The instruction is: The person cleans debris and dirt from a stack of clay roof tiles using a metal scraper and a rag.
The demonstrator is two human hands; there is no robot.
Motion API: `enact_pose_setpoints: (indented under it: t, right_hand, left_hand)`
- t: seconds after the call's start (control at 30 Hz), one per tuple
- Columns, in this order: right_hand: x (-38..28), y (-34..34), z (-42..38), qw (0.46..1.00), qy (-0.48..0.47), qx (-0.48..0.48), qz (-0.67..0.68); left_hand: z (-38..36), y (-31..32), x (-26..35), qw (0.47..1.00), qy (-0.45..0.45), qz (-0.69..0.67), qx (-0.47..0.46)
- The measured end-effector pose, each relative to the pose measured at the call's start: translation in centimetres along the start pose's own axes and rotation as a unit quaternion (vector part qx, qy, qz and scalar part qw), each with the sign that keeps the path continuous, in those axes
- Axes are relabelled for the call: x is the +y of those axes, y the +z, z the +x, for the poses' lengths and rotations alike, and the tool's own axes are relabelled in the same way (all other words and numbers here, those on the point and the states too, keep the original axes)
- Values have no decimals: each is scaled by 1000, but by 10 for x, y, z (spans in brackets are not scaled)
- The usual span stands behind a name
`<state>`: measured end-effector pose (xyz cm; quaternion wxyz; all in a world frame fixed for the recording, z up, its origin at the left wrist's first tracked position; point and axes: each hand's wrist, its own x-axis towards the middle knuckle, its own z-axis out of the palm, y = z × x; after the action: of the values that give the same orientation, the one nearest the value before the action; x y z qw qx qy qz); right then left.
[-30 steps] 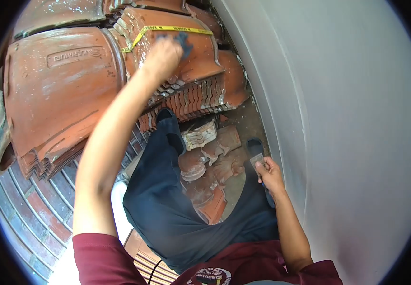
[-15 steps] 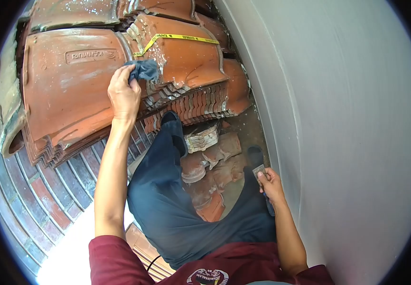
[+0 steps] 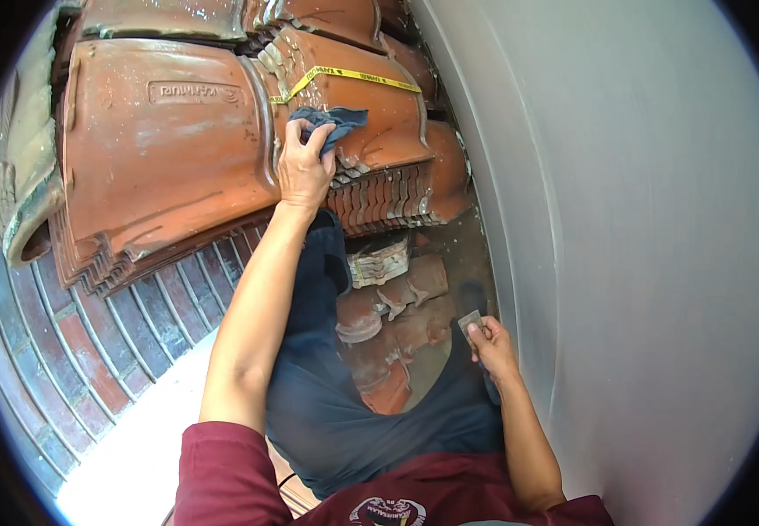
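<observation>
My left hand [image 3: 306, 174] grips a crumpled dark blue cloth [image 3: 343, 124]. The cloth lies against the front stack of orange clay roof tiles [image 3: 371, 118], just below a yellow printed strap [image 3: 366, 79]. To the left of that hand is a wider glazed tile [image 3: 165, 145] with a raised brand name, on top of another stack. Lower right, near the grey wall, my right hand [image 3: 495, 352] holds a small flat scraper [image 3: 470, 326]. Its blade points up and left, with my thumb on it; the handle is mostly hidden by my fingers.
A smooth grey wall [image 3: 651, 219] rises along my right side. Between my legs lie loose curved tiles [image 3: 371, 342] and a short pile of pale-edged pieces [image 3: 379, 265]. At left are a rounded ridge tile [image 3: 29, 219] and a brick surface [image 3: 81, 342].
My left hand has moved right with the cloth, from the edge of the wide tile onto the strapped stack. The view has shifted slightly. My right hand keeps the scraper, its blade turned a little.
</observation>
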<state>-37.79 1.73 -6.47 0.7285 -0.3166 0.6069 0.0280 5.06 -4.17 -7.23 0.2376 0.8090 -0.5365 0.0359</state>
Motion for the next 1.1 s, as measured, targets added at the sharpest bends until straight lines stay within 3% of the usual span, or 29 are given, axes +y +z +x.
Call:
enact_pose_setpoints:
  t: [0.07,0.17,0.27,0.3,0.47,0.53,0.63,0.73,0.8,0.83,0.93,1.1]
  right_hand:
    - [-5,3,-8,1000,15,13,-5]
    - [-2,2,-6,1000,6,12,1]
    - [11,-3,1,1000,-4,4,0]
    - [14,-2,1,1000,2,4,-6]
    - [12,8,-3,999,24,1,-27]
    - [11,8,-1,999,15,-3,-31]
    - [2,14,2,1000,6,-5,-26]
    - [-4,13,-2,1000,-10,-3,-27]
    - [0,11,-6,999,-30,-7,-22]
    - [-3,12,-9,1000,-8,8,-12]
    - [5,4,-12,1000,-12,-3,-5]
    - [17,4,-13,1000,18,1,-17]
  left_hand:
    - [5,17,-4,998,24,-2,50]
    - [12,29,-1,986,107,112,58]
    - [9,3,1,971,199,126,-48]
    - [-3,0,-3,969,198,112,-97]
    - [-16,15,22,968,184,1,-173]
    - [2,34,39,947,116,75,-291]
    - [33,53,54,898,84,136,-410]
    - [37,48,44,884,54,90,-455]
    - [20,18,31,916,144,42,-371]
    - [8,8,25,934,146,44,-322]
    - [-10,-25,19,943,158,65,-284]
    - [-16,13,36,961,146,92,-217]
